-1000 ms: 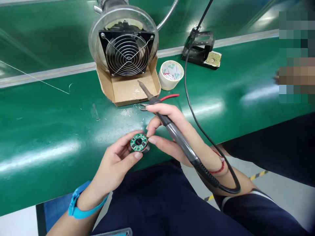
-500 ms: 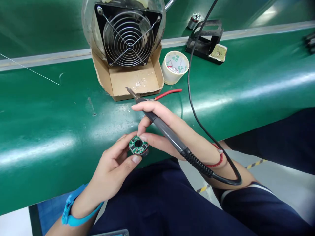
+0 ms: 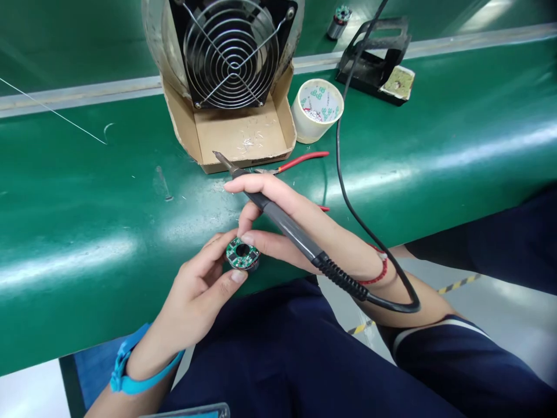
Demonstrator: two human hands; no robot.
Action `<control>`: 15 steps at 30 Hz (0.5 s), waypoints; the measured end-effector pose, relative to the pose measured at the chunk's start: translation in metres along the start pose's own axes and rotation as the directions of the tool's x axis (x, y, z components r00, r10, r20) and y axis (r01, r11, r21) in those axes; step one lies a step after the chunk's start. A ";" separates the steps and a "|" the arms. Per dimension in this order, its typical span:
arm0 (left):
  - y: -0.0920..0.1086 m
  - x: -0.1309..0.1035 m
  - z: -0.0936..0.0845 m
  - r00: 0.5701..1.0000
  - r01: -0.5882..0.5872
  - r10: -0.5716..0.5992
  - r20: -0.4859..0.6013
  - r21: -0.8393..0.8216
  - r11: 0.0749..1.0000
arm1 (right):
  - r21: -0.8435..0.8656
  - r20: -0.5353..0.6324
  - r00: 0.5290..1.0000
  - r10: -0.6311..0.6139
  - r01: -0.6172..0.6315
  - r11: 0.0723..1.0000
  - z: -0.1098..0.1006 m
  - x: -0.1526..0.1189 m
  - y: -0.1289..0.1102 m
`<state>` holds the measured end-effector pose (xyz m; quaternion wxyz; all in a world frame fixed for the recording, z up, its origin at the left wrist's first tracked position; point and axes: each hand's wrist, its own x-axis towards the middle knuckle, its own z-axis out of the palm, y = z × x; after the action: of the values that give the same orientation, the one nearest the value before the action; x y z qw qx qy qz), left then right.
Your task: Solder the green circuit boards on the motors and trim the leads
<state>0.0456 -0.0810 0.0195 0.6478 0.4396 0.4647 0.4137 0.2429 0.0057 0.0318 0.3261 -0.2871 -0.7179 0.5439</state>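
A round green circuit board assembly (image 3: 250,258) with a dark central hole is pinched between the thumb and fingers of my left hand (image 3: 198,290), board side up. My right hand (image 3: 289,217) grips a black soldering iron (image 3: 291,229) across its fingers, the metal tip pointing up and left over the cardboard tray's front edge. The thumb and a finger of that same hand touch the top edge of the board. From the iron's rear end, a black cable loops back up past the stand.
Behind my hands a fan (image 3: 232,64) stands in a cardboard tray (image 3: 243,136) holding wire clippings. Beside it are a white tape-roll cup (image 3: 317,110), red-handled pliers (image 3: 302,160), an iron stand (image 3: 369,64) with sponge, and another round assembly (image 3: 338,23). Solder wire hangs at left.
The view has shifted slightly, and a second red handle now shows beyond my right forearm. Both hands keep their holds, with little movement of the board or iron.
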 end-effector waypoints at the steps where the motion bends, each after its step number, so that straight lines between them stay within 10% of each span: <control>1: 0.000 0.000 0.000 1.000 0.002 -0.002 -0.007 0.009 1.000 | -0.012 0.009 1.000 0.003 -0.003 1.000 0.000 0.000 0.000; 9: -0.002 -0.001 -0.001 0.999 -0.024 0.029 -0.045 0.095 0.995 | -0.181 0.039 0.992 0.117 -0.108 0.978 -0.002 0.006 -0.015; 15: 0.000 -0.001 0.001 0.997 -0.041 0.046 -0.059 0.080 0.996 | -0.217 0.086 0.996 -0.017 0.036 0.975 -0.001 0.006 -0.011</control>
<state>0.0459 -0.0817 0.0202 0.6063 0.4621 0.4904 0.4222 0.2393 0.0079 0.0436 0.2692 -0.2886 -0.7902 0.4688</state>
